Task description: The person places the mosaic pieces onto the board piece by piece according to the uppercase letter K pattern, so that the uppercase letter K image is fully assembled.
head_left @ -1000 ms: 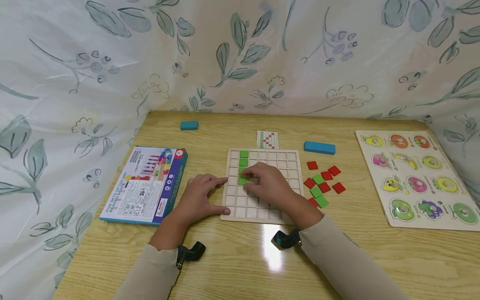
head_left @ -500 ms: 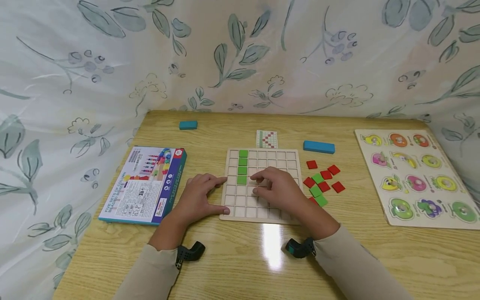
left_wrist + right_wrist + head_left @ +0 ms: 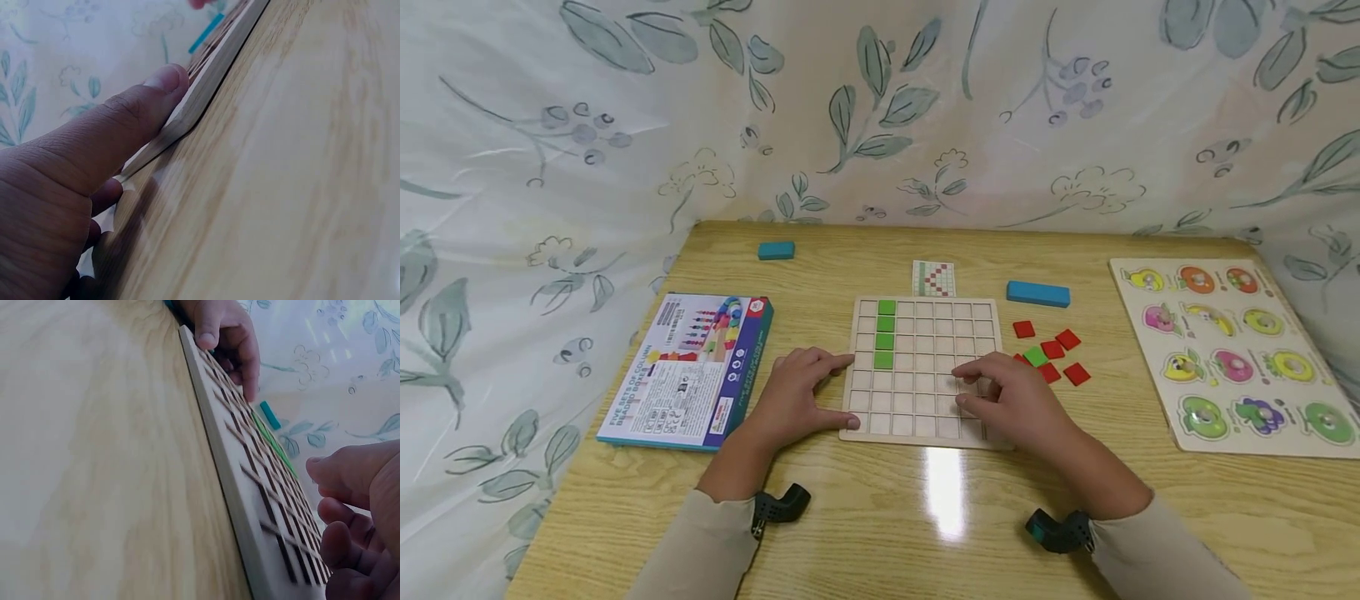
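1. One hand, the left hand (image 3: 797,392), lies with thumb and forefinger spread wide: the thumb presses the near-left corner of the grid board, the forefinger touches its left edge.
2. The right hand (image 3: 1011,400) hangs over the right part of the grid board, fingers loosely bent, a narrow gap between thumb and forefinger, nothing visible between them.
3. The grid board (image 3: 925,382) lies flat on the desk (image 3: 850,508). It looks wooden, stiff and fairly light, so a push would probably slide it; the rim is the place to steady it.
4. To its right lie the loose red tiles (image 3: 1052,350) with a loose green tile (image 3: 1035,357) among them, some partly hidden by the right hand. They seem hard and light, likely to skid on the smooth desk; a pinch across two opposite edges suits them.
5. Four green tiles (image 3: 886,341) fill the top four cells of the grid board's second column from the left. The ridges should hold them; lifting one probably takes a fingernail at its edge.
6. Farther off, the pattern card (image 3: 933,279) lies just beyond the far rim. It looks thin and bendable, best taken by a corner.
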Motion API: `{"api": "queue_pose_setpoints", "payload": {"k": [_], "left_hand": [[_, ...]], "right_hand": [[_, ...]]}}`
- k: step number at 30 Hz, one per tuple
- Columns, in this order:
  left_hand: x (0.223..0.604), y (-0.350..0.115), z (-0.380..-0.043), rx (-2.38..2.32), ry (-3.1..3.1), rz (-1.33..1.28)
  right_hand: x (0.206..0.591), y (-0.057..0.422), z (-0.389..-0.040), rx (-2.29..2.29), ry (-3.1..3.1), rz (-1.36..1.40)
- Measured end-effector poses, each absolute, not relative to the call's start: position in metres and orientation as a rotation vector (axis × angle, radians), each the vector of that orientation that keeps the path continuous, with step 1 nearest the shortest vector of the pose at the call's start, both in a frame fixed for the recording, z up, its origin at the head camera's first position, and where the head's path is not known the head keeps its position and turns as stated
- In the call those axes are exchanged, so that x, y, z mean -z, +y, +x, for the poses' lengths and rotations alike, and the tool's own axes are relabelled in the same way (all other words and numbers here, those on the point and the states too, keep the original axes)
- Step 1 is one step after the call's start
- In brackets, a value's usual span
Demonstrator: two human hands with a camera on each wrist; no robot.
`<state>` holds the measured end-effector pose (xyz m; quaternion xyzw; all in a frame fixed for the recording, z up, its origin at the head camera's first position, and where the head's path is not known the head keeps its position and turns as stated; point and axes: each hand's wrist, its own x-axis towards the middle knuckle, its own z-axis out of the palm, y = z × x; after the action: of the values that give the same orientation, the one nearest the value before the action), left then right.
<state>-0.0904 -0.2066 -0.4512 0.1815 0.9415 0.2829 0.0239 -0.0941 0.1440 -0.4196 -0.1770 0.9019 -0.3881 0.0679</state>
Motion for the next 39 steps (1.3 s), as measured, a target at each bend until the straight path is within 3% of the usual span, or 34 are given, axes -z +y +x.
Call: {"api": "queue_pose_setpoints", "payload": {"k": [13,27,39], "left_hand": [[0.453,-0.206,-0.09,-0.884,2.939,0.596],[0.454,-0.206,-0.09,-0.891,2.927,0.575],[0.456,-0.207,-0.091,-0.892,2.929,0.573]], "right_hand": [[0.418,0.187,-0.071,1.12,2.85,-0.548],[0.431,0.234,-0.046,1.086,2.99,-0.289],[0.435,0.239,-0.047,0.937,3.036,-0.186]]}}
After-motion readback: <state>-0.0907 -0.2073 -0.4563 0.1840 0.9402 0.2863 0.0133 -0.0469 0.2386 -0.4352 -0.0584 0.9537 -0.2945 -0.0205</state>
